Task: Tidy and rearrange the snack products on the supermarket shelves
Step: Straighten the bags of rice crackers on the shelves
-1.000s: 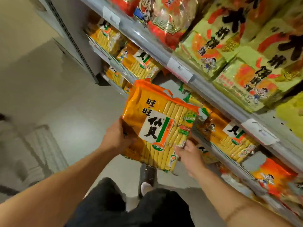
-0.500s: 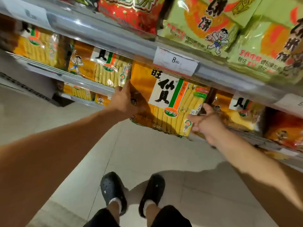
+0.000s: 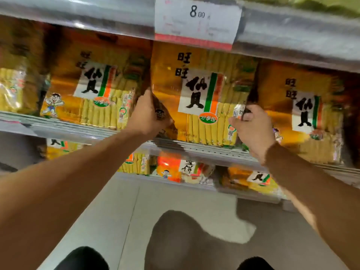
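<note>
Two hands hold one orange rice-cracker pack (image 3: 202,94) at the middle shelf (image 3: 196,148), and that pack is the landmark for everything below. It stands upright with its bottom edge at the shelf's front lip, directly under the price tag (image 3: 197,20) marked 8.00 on the shelf rail above.

Left of the pack stands a matching left neighbour pack (image 3: 93,84), its right edge touching or just overlapping the held one; I cannot tell which. The left hand (image 3: 145,115) grips the pack's lower left side, fingers curled round the edge and wedged between the two packs. If this hand pushes in carelessly, it could drag the left neighbour askew or crease the wrapper.

On the pack's right side, the right hand (image 3: 251,125) pinches the lower right corner, thumb in front and fingers curled behind. To the right of that stands a right neighbour pack (image 3: 300,106), very close, and the gap looks tight. Forcing the pack into it could crush the brittle crackers or tip the right neighbour backward.

Below the pack, a lower shelf holds an orange-red snack bag (image 3: 171,168). Since the held pack's base sits right at the lip, letting go too soon could send it off the edge to the floor (image 3: 175,201).
</note>
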Tool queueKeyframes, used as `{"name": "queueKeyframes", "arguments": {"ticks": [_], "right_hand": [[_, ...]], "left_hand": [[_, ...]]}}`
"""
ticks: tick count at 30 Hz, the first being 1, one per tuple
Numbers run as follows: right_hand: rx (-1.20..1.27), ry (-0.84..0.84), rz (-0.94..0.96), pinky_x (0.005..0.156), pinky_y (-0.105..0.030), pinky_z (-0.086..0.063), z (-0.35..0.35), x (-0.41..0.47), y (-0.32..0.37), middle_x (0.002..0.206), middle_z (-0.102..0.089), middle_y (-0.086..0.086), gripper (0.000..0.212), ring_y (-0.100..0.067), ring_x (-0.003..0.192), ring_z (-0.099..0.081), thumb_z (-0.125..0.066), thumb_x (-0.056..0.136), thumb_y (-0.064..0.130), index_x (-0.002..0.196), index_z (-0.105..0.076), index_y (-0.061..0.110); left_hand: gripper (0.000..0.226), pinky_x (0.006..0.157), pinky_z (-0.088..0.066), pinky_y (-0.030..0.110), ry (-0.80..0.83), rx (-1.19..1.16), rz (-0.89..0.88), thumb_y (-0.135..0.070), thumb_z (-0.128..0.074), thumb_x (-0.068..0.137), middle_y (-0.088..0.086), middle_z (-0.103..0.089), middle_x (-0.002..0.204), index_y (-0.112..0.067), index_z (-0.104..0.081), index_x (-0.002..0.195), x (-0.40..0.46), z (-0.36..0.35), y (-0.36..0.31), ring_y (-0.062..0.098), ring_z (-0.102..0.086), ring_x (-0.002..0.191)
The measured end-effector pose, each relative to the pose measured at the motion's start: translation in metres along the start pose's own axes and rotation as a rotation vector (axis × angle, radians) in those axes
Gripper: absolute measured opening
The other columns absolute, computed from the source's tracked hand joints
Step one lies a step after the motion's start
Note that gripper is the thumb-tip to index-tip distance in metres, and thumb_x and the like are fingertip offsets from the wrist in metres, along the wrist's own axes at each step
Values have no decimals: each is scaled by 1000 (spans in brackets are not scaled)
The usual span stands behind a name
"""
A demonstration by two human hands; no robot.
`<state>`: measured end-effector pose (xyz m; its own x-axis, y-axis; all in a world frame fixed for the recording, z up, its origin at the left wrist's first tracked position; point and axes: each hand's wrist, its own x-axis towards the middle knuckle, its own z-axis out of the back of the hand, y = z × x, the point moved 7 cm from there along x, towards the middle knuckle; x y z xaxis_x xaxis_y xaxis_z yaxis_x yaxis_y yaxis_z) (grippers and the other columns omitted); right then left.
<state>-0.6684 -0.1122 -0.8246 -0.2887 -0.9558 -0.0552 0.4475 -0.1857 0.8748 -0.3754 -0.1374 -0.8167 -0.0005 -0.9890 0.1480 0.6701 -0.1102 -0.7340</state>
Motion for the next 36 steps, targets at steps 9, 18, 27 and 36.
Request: {"name": "queueKeyframes", "arguments": {"ticks": [9, 18, 27, 36], "right_hand": [[-484, -245, 261, 81, -38, -48, -20, -14, -17, 119, -66, -13, 49, -36, 107, -60, -46, 101, 35, 142, -41, 9], [-557, -299, 503, 113, -40, -27, -25, -55, -16, 151, -35, -12, 44, -29, 140, -29, -47, 100, 21, 143, -42, 9], [-751, -338, 771, 116, -54, -19, -36, -86, -69, 151, -32, -23, 54, -32, 136, -19, -58, 89, 1, 141, -44, 6], [-553, 2, 611, 119, -47, -17, -93, -120, -183, 154, -19, -7, 68, -25, 145, -17, -61, 86, 16, 145, -27, 17]], "left_hand": [[73, 67, -45, 38, -94, 355, -186, -48, -59, 90, 14, -57, 121, -12, -25, 143, -5, -31, 24, 36, -59, 99], [57, 92, -45, 47, -301, 388, -335, -37, -48, 98, 23, -43, 140, -8, -32, 144, -36, -23, 11, 40, -45, 127], [49, 118, -12, 55, -396, 538, -589, -23, -52, 93, 16, -46, 143, -10, -45, 140, -91, -56, 58, 36, -30, 140], [57, 117, 3, 46, -620, 585, -691, -28, -46, 86, 6, -32, 139, -15, -37, 141, -76, -68, 71, 32, -24, 136]]}}
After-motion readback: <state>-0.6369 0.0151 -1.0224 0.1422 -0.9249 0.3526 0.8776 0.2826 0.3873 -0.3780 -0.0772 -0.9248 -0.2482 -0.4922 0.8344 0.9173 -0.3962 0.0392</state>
